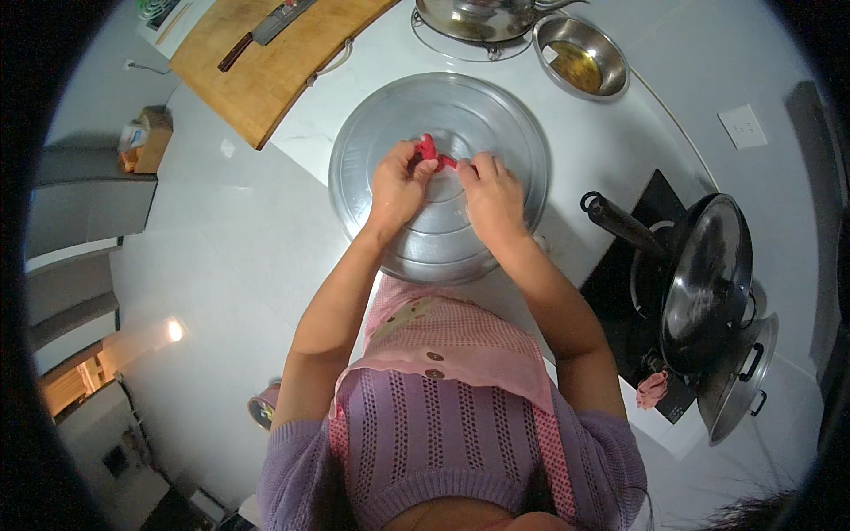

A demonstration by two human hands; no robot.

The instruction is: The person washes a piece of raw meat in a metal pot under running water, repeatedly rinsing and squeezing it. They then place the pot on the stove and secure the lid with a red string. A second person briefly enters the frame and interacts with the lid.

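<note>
A large round metal lid [438, 255] lies on the white countertop in front of me, close to its edge. Over its centre, a red strip of cloth or cord [428, 146] is pinched between both hands. My left hand [397, 186] grips the bunched part, which sticks up past the thumb. My right hand [493, 196] holds the thin end that stretches to the right. The lid's middle, and any knob there, is mostly hidden by the fingers and the red strip. Whatever lies beneath the lid cannot be seen.
A cleaver [265, 33] rests on the wooden cutting board [232, 86] at upper left. Behind the lid are a metal pot [478, 20] on a wire stand and a steel bowl [578, 66] with yellowish liquid. To the right, a lidded black wok [707, 285] sits on a black cooktop [601, 279].
</note>
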